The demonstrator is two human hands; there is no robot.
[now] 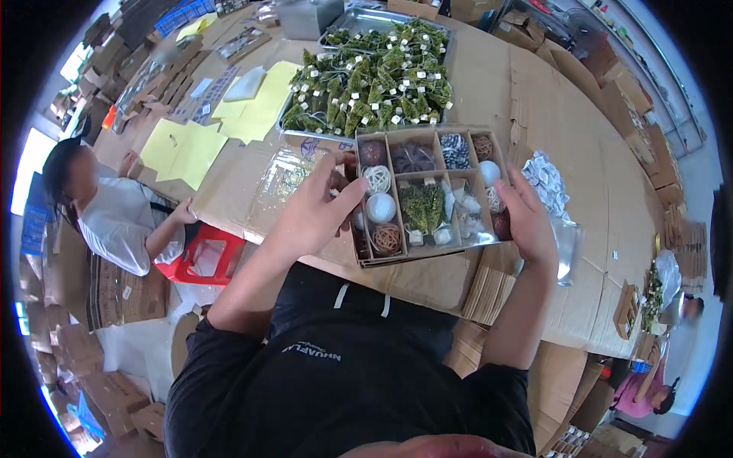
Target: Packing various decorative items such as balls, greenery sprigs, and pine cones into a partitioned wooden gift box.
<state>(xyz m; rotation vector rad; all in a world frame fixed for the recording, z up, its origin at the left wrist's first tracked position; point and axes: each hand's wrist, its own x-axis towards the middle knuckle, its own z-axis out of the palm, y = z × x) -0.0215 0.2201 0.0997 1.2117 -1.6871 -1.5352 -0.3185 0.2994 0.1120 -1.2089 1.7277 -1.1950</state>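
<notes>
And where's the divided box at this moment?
In the head view, the divided box is just right of centre, held at its sides between the left hand and right hand, on the near side of the heaped green mini trees.

The box (408, 257) is tan, its left-hand balls dark red (372, 153), plain white (380, 208) and woven-patterned brown (386, 238), its far bundle (454, 150) mottled black and white, its nearer little trees (424, 204) speckled green. Beyond, green trees (359, 95) with white bases fill a silver tray (321, 136). Left are yellow sheets (179, 149) and, nearer, a red stool (200, 263).
</notes>
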